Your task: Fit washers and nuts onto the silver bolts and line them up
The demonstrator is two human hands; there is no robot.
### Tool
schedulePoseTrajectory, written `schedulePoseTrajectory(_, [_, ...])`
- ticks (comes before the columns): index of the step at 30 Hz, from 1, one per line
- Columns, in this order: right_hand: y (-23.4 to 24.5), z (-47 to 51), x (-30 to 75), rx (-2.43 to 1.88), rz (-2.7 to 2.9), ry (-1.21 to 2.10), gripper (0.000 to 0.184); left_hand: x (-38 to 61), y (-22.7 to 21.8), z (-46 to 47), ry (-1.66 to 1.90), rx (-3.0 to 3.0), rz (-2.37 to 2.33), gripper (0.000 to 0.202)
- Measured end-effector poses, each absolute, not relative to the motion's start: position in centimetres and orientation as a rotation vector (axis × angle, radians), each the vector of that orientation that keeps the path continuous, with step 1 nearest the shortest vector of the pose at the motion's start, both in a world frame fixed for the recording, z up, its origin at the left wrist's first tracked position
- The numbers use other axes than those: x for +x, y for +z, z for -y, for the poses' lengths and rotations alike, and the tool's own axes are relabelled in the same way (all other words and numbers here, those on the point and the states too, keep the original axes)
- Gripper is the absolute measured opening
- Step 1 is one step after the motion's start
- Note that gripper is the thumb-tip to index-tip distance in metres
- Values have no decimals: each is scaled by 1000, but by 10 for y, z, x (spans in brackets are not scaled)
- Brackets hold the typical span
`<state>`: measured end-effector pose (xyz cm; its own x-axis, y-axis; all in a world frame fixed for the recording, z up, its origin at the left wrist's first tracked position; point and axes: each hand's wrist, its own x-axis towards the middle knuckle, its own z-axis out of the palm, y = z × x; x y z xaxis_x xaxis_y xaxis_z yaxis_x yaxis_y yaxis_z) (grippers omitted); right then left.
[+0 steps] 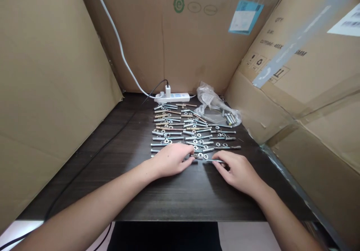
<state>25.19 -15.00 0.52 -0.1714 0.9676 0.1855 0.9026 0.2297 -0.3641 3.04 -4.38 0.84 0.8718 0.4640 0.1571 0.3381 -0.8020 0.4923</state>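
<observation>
My left hand (173, 159) reaches over the near rows of hardware, thumb and fingers pinched on a short metal sleeve (198, 157). Facing it, my right hand (234, 168) grips a thin metal bolt (213, 160) that points left toward the sleeve. A flat washer (205, 156) and a nut (200, 154) lie between the two hands. Beyond them, several rows of bolts (168, 133), sleeves, nuts and washers are laid out on the dark table. My left hand hides part of the nearest rows.
A white power strip (180, 97) with a plugged-in charger stands at the back. Beside it lies a clear plastic bag (209, 97) with metal parts in it. Cardboard walls (197, 48) enclose the dark table (168, 202). A black cable (92, 155) crosses the left side.
</observation>
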Motion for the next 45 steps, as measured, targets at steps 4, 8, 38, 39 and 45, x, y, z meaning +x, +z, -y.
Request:
schedulePoseTrajectory(4, [5, 143, 253, -1702, 2225, 202, 13, 33, 7, 44, 319, 2691, -522, 9])
schedulePoseTrajectory(8, [3, 139, 256, -1711, 2269, 178, 10, 34, 5, 46, 299, 2834, -527, 11])
schedulePoseTrajectory(38, [39, 59, 265, -1614, 2004, 74, 20, 84, -17, 94, 317, 3000, 144, 18])
schedulePoseTrajectory(39, [34, 55, 266, -1597, 1984, 75, 20, 86, -18, 93, 317, 3012, 129, 17])
schedulePoseTrajectory(45, [6, 55, 283, -1634, 1916, 252, 22, 80, -12, 90, 312, 3079, -80, 4])
